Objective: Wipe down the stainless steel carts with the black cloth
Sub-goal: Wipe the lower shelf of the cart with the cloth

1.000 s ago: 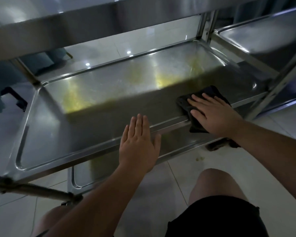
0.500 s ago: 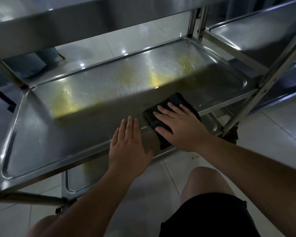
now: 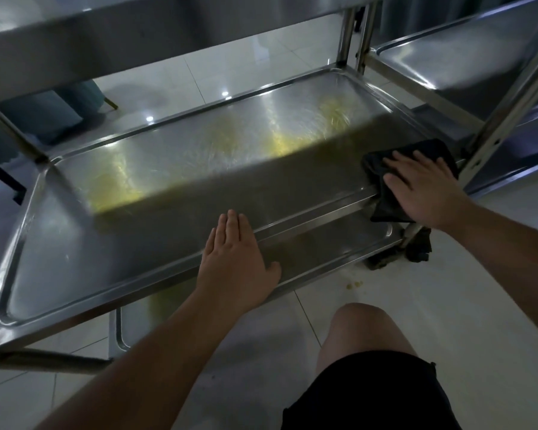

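Note:
A stainless steel cart's middle shelf [image 3: 168, 193] fills the view, with yellowish smears across its far half. The black cloth [image 3: 385, 200] lies over the shelf's front rim at the right corner, part of it hanging down. My right hand [image 3: 423, 187] presses flat on the cloth with fingers spread. My left hand [image 3: 233, 259] rests flat on the front rim near the middle, fingers straight and together, holding nothing.
The cart's top shelf [image 3: 106, 41] overhangs above. A lower shelf [image 3: 323, 243] shows under the front rim. A second steel cart [image 3: 466, 63] stands at the right, its post [image 3: 503, 119] close to my right hand. A caster [image 3: 416, 246] and my knee [image 3: 361, 330] are over white floor tiles.
My right hand slid the cloth left along the front rim, then back to the right corner. My left hand has stayed on the rim.

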A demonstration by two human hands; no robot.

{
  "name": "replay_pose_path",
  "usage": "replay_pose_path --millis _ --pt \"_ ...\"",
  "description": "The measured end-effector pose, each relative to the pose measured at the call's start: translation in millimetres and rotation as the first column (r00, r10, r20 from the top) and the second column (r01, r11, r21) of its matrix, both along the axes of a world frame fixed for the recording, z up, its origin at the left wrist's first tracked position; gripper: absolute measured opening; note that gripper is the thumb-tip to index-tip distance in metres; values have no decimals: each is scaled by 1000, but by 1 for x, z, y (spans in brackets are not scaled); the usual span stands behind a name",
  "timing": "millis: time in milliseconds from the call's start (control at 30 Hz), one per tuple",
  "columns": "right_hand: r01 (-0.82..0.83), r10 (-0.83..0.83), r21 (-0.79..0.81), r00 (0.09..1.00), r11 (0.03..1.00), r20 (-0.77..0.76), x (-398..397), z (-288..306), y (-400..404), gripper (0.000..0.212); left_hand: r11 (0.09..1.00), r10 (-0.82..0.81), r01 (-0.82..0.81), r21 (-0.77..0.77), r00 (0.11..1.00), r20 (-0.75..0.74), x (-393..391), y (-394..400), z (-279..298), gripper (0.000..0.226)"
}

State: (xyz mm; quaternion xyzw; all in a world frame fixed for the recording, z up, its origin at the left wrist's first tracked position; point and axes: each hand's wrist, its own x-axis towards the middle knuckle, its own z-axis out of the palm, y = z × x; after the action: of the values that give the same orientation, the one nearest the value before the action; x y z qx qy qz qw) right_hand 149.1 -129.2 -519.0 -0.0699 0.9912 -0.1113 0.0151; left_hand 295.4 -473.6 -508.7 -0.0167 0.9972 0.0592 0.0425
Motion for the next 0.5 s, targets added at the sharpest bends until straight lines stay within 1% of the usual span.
replay_pose_path --millis 33,133,233,267,333,400,500 --pt "17 -17 -15 1000 1000 -5 1 -2 -3 80 1000 -24 24 15 999 -25 -3 6 0 106" --pt "33 -34 -42 999 999 -12 3 -4 -5 79 986 -165 164 -16 982 -93 -9 24 -7 102" --pt "30 -30 -1 1000 1000 0 3 1 -3 80 985 -171 169 -27 977 -127 -10 32 -19 104" --pt "-14 14 33 1000 999 6 5 4 -8 81 987 -163 161 -24 977 -135 -10 32 -22 105" --pt "-174 172 77 985 982 35 13 10 -27 79 986 -165 163 -23 975 -149 -11 31 -25 107" --pt "-317 316 49 948 947 38 29 11 -55 73 985 -172 169 -36 973 -155 -11 30 -27 108" --pt "-397 397 -9 918 918 -8 46 5 -77 66 983 -181 175 -53 972 -151 -9 29 -27 108"
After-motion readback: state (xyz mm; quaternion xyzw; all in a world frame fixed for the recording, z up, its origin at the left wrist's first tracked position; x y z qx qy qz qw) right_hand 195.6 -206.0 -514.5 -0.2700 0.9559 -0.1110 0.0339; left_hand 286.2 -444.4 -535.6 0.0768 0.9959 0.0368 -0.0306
